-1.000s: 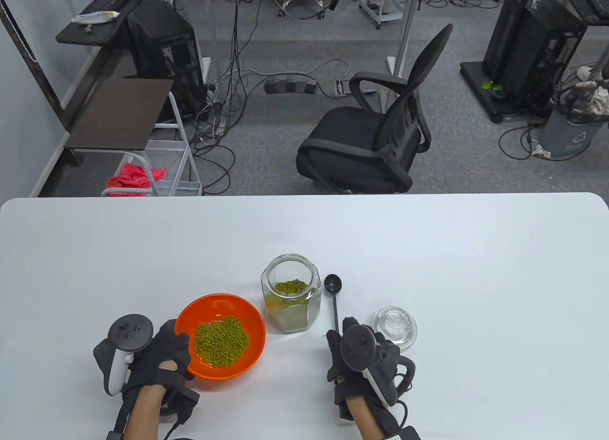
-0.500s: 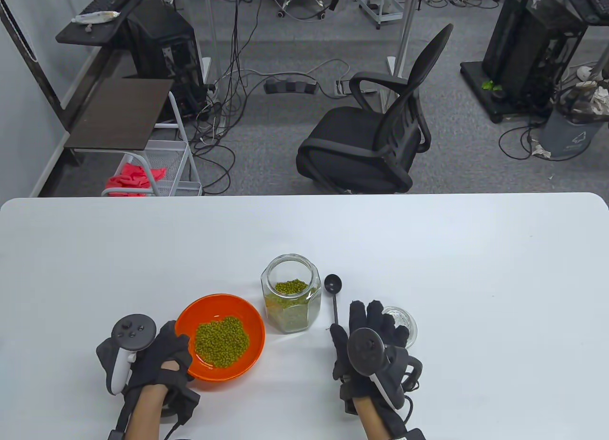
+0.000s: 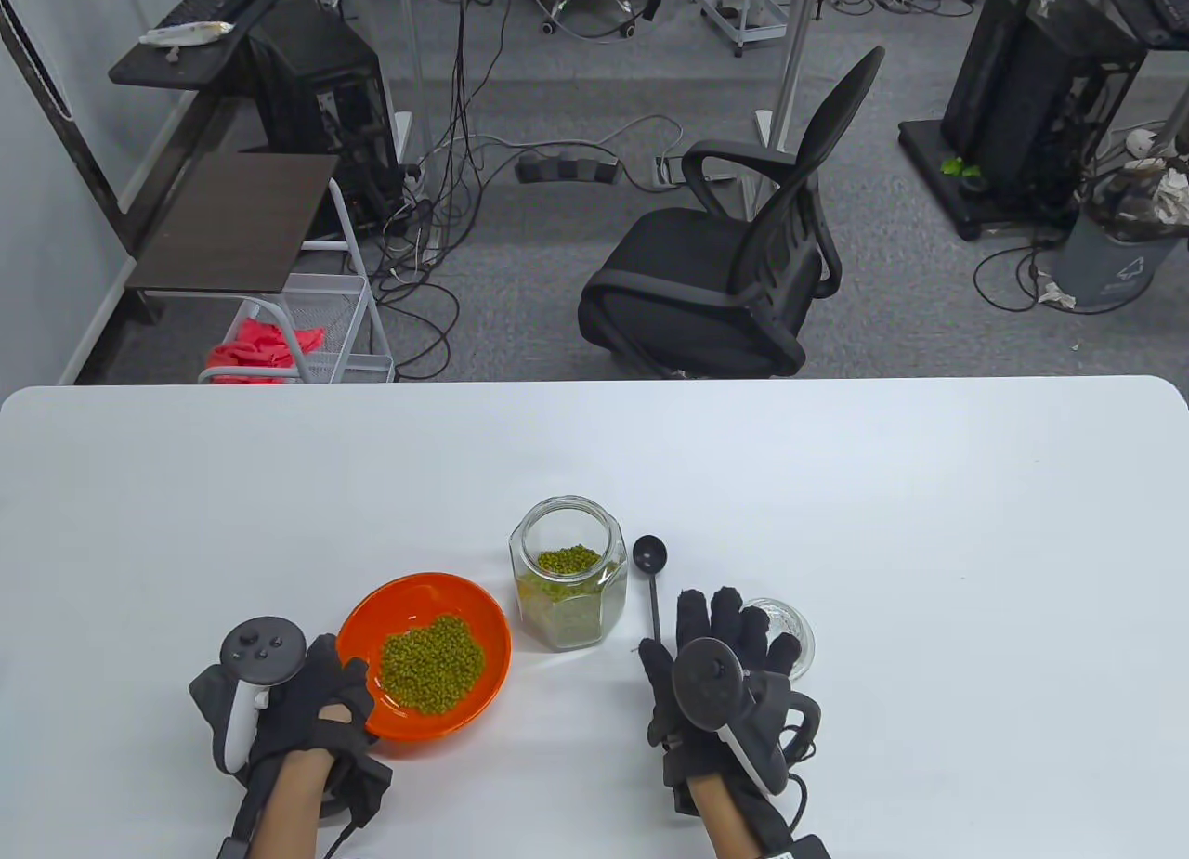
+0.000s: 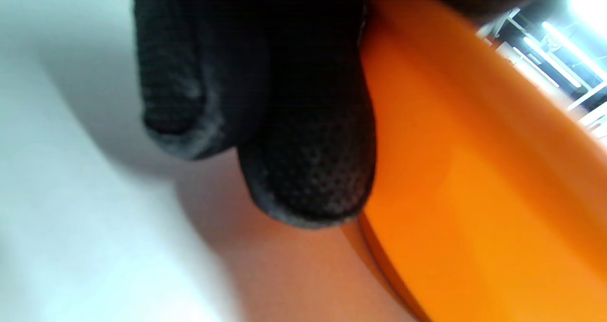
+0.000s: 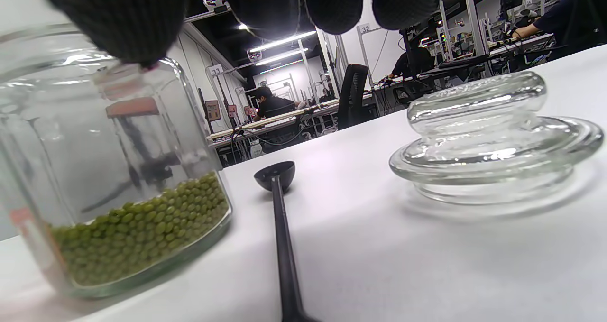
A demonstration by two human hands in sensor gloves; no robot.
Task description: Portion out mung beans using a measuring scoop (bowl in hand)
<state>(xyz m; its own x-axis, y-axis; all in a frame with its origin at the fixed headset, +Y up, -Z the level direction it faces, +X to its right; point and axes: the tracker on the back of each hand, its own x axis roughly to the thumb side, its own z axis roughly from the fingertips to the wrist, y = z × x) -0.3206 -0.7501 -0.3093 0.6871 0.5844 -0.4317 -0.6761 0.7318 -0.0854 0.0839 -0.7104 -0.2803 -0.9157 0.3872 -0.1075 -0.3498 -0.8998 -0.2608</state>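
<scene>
The left hand grips the near-left rim of the orange bowl, which holds a heap of mung beans and sits at about eight o'clock from the open glass jar. The right hand, fingers spread and holding nothing, hovers over the near end of the black measuring scoop, which lies flat at three o'clock from the jar with the glass lid beyond. Scooping looks finished, so next likely comes the lid, needing a firm grasp on slippery glass.
</scene>
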